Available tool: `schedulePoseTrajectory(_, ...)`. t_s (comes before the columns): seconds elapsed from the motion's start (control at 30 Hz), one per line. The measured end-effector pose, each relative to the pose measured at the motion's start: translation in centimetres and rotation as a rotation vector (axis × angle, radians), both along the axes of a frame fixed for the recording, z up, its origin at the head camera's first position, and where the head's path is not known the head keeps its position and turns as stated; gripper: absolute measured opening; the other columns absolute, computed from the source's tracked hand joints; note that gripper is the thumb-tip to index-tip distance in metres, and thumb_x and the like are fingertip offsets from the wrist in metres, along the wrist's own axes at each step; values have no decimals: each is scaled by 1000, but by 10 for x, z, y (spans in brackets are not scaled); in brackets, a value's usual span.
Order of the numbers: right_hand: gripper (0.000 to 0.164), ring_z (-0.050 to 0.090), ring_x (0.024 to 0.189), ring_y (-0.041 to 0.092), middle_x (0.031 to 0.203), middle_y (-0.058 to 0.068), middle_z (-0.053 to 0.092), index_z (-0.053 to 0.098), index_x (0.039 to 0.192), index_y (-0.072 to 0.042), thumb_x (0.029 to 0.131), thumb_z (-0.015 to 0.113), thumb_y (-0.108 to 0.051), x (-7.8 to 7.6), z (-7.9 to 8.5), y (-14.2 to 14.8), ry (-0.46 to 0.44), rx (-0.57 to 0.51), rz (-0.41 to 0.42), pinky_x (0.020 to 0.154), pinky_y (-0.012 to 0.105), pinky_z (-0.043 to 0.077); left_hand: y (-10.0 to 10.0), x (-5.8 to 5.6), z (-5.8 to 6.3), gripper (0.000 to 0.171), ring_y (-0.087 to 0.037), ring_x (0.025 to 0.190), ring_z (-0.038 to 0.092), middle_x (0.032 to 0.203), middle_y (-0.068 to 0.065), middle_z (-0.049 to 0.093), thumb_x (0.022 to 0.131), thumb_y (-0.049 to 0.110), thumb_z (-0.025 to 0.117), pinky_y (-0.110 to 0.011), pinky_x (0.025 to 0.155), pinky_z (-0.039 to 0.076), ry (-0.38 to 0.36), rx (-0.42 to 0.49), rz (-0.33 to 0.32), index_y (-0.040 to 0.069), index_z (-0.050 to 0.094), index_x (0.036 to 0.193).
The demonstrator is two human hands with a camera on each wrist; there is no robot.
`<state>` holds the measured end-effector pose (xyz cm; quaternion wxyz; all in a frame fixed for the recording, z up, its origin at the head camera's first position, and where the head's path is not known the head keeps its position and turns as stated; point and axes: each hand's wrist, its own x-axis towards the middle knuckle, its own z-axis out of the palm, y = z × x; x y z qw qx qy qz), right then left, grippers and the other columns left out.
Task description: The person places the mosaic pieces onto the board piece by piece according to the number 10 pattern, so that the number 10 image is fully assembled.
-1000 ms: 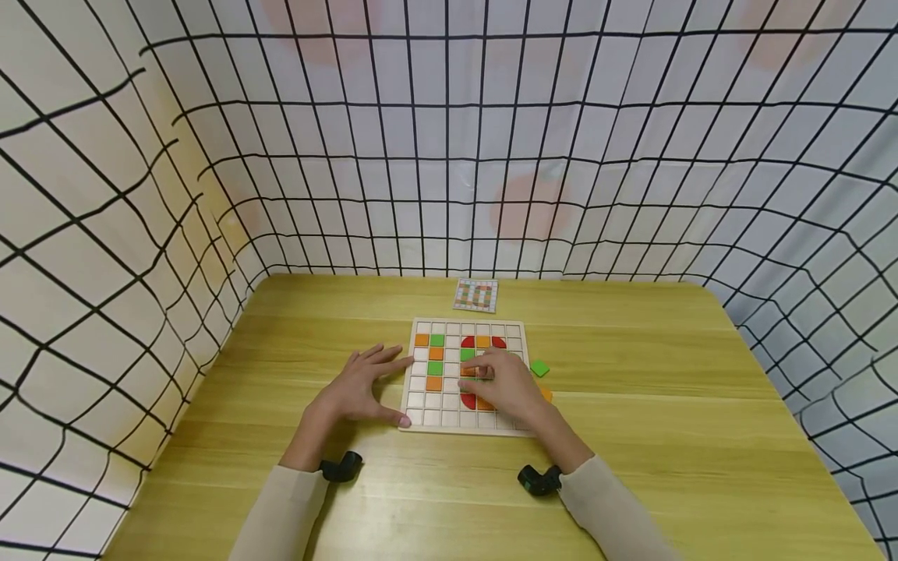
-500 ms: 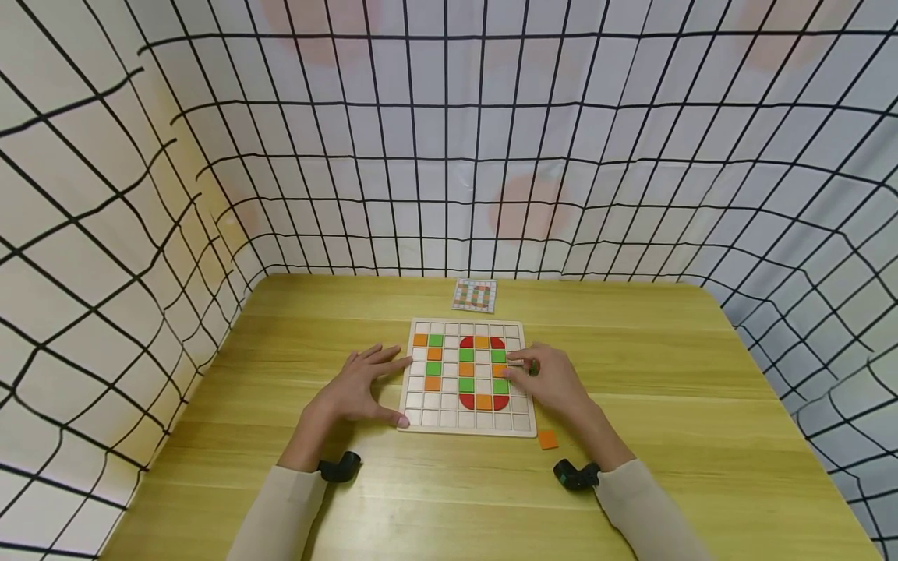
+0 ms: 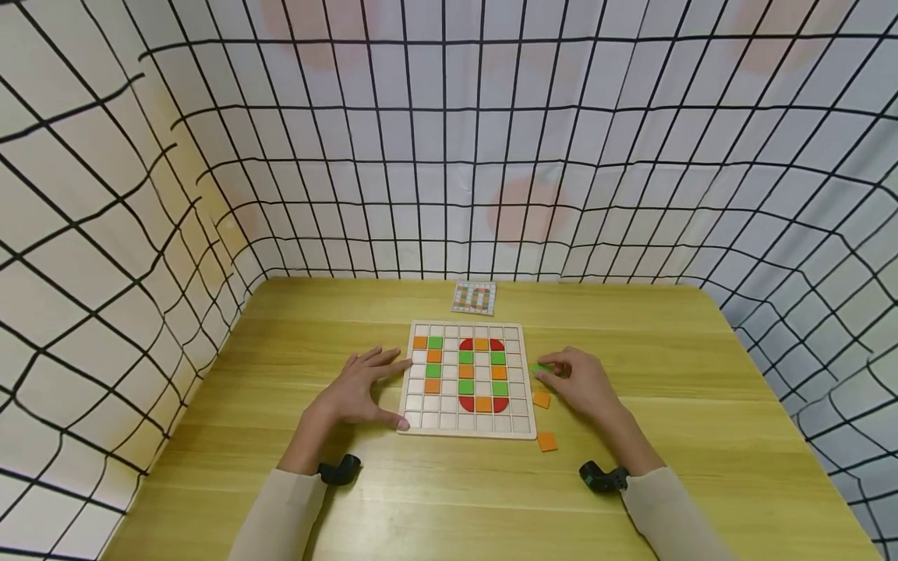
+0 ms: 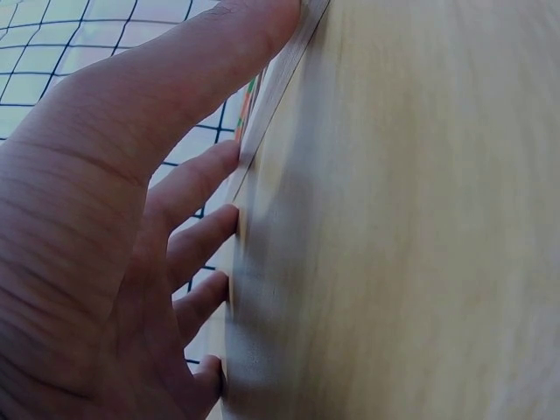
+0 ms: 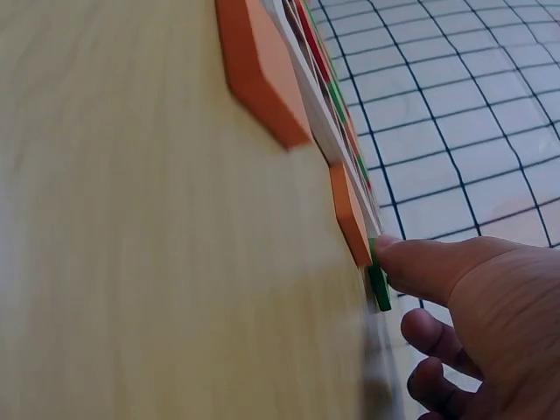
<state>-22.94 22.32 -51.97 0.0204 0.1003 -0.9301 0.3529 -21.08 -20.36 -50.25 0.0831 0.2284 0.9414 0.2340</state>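
A pale wooden grid board (image 3: pixel 429 421) lies on the table, with orange, green and red tiles set in its squares. At its left edge my left hand (image 3: pixel 356 389) rests with fingers spread, the index fingertip and thumb against the side. My right hand (image 3: pixel 584 382) is just off the board's right edge. Its thumb and index finger pinch a green square tile (image 3: pixel 539 368) low over the table; the right wrist view shows the thumb on this green tile (image 5: pixel 380 284). The other fingers are curled in.
Two loose orange tiles, an upper one (image 3: pixel 541 400) and a lower one (image 3: pixel 547 442), lie beside the board's right edge. A small printed pattern card (image 3: pixel 474 298) lies behind the board. Grid-patterned white curtains (image 3: pixel 449 156) stand around the wooden table (image 3: pixel 449 499).
My right hand has moved right, from over the board across its right edge to the green tile, and now pinches it. The left hand has stayed at the board's left edge.
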Motion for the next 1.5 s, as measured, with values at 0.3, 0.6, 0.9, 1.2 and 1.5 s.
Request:
schedulePoseTrajectory(0.3,32,52,73,16,86,0,64,77,120,-13,95,77,-32,3,-7,29,11,-14,2,63,26,44,0,0,-2,109,-41,159,18,169,-7,32,62,72,87,-73,123,8,3,-5,0,31,48,156)
schedulePoseTrajectory(0.6,59,48,77,17,87,2,58,69,132,-7,90,78,-47,9,-4,38,-29,18,-56,70,29,41,0,-1,-3,108,-42,158,18,169,-7,32,63,72,86,-73,123,8,7,-9,-7,30,48,156)
schedulePoseTrajectory(0.9,38,48,76,18,88,4,61,77,117,-8,92,79,-36,10,-3,40,6,5,-52,64,26,41,0,0,-2,109,-41,159,18,169,-7,32,63,71,87,-73,123,7,5,4,-6,29,48,156)
schedulePoseTrajectory(1.2,41,47,76,19,89,4,59,76,119,-8,90,81,-36,10,-3,41,-10,-3,-41,64,26,40,0,0,-2,109,-41,159,18,169,-7,32,63,71,87,-73,124,7,3,2,0,30,47,156)
schedulePoseTrajectory(1.5,32,48,74,16,88,4,63,77,115,-6,92,80,-28,8,-5,43,26,-23,-30,61,24,41,0,0,-1,110,-41,159,17,169,-8,31,63,70,88,-73,123,6,1,6,-3,29,47,156)
